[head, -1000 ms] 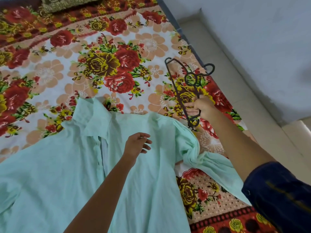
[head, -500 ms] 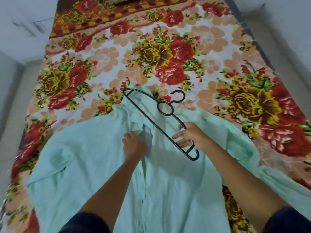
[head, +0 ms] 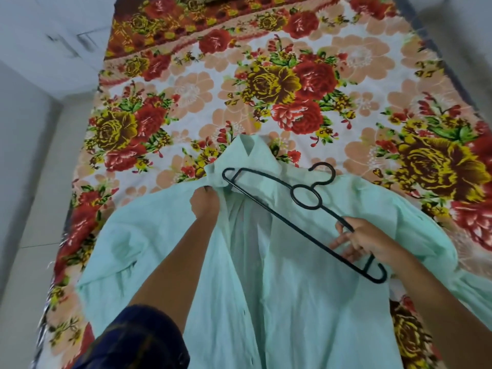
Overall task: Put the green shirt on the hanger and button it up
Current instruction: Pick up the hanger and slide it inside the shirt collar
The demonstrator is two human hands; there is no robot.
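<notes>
Left hand [head: 205, 202] grip pinches green shirt [head: 287, 288] placket; right hand [head: 364, 241] grip curls round hanger [head: 279, 211]

A bedroom in a home: a bed filled the frame, spread with a floral bedsheet [head: 292, 83] of red and yellow roses, flanked by plain pale walls [head: 32, 145] and tiled floor.
</notes>
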